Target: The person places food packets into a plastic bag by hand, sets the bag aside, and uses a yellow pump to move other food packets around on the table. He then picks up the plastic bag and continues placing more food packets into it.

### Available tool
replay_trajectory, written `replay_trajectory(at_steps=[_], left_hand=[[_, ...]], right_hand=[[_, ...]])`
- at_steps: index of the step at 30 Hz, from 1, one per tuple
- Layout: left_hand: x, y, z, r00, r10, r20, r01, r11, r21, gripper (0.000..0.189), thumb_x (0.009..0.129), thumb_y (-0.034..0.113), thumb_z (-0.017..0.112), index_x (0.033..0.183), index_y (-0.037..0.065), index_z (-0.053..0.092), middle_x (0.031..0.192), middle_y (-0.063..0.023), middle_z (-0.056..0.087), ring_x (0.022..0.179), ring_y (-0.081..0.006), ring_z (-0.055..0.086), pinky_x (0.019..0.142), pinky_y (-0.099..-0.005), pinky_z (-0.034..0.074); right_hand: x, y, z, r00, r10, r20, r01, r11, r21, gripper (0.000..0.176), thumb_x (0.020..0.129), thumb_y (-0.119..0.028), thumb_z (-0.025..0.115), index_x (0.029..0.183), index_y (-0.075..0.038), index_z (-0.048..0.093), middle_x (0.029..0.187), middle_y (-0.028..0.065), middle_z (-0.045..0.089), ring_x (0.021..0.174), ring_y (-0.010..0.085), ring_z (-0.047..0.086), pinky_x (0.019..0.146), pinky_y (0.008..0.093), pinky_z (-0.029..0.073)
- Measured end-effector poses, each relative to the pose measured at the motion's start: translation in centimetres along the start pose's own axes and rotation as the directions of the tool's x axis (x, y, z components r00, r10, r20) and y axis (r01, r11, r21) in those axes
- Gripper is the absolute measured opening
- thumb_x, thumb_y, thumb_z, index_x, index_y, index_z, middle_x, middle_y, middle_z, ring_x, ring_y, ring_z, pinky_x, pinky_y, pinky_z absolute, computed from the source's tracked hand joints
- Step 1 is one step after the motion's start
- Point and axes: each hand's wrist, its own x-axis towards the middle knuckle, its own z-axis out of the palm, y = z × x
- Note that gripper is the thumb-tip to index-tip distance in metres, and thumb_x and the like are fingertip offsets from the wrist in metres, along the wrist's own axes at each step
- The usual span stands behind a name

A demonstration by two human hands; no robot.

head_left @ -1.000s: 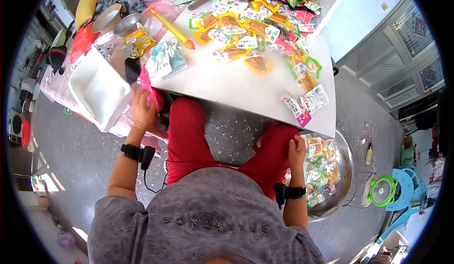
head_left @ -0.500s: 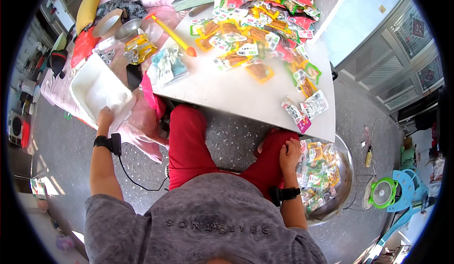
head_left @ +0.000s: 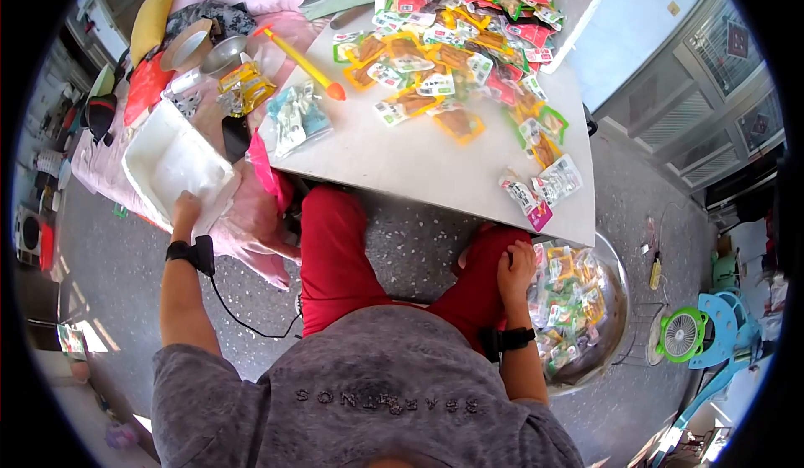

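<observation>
At the left, my left hand (head_left: 186,208) is closed on the near rim of a white foam box (head_left: 157,151), which sits tilted on the pink-covered bed. The inside of the box shows white with no packets in it. My right hand (head_left: 517,268) lies on my right thigh, fingers loosely bent and a little apart, with nothing in it. Right beside it is a metal basin (head_left: 618,300) holding many small snack packets (head_left: 569,300). On the table (head_left: 377,149) above my knees lie more snack packets (head_left: 456,123), with two pouches (head_left: 557,180) near its right corner.
A white bin (head_left: 586,15) heaped with packets stands at the table's far end. A yellow-orange stick (head_left: 301,59) and a clear bag (head_left: 297,120) lie at the table's left. Metal bowls (head_left: 224,55) rest on the bed. A green fan (head_left: 682,334) stands at the right.
The view has shifted very slightly. Both hands keep their places, the left at the foam box and the right on the thigh.
</observation>
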Motion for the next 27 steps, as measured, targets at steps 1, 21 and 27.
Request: replay_trajectory(at_steps=[1,21,27], left_hand=[[0.1,-0.1,0.1,0.997,0.041,-0.066,-0.044,0.998,-0.037,0.035,0.073,0.030,0.049,0.083,-0.002,0.054,0.084,-0.0231,0.056,0.082,-0.0367,0.053,0.071,-0.0408,0.041],[0.3,3.6,-4.4,0.998,-0.019,0.053,0.032,0.967,-0.254,0.027,0.073,0.025,0.050,0.074,-0.001,0.051,0.077,-0.0191,0.054,0.074,-0.0337,0.051,0.066,-0.0372,0.039],[-2.2,6.5,-4.4,0.995,0.102,0.018,-0.096,0.970,-0.225,0.041,0.071,0.032,0.058,0.095,-0.001,0.053,0.087,-0.0159,0.057,0.082,-0.0268,0.054,0.072,-0.0340,0.041]], right_hand=[[0.0,-0.1,0.0,1.000,-0.003,-0.001,0.003,1.000,0.000,0.016,0.064,-0.003,0.055,0.079,-0.001,0.052,0.089,0.0159,0.054,0.087,0.0346,0.049,0.078,0.0419,0.039],[0.2,-0.3,0.1,0.999,0.029,0.026,-0.029,1.000,0.003,0.015,0.063,-0.004,0.055,0.077,-0.001,0.053,0.089,0.0150,0.054,0.089,0.0331,0.048,0.079,0.0414,0.038],[0.0,0.2,0.4,0.999,0.027,0.021,-0.027,0.999,0.020,0.015,0.063,-0.004,0.055,0.078,-0.001,0.053,0.090,0.0152,0.054,0.090,0.0331,0.047,0.080,0.0415,0.038]])
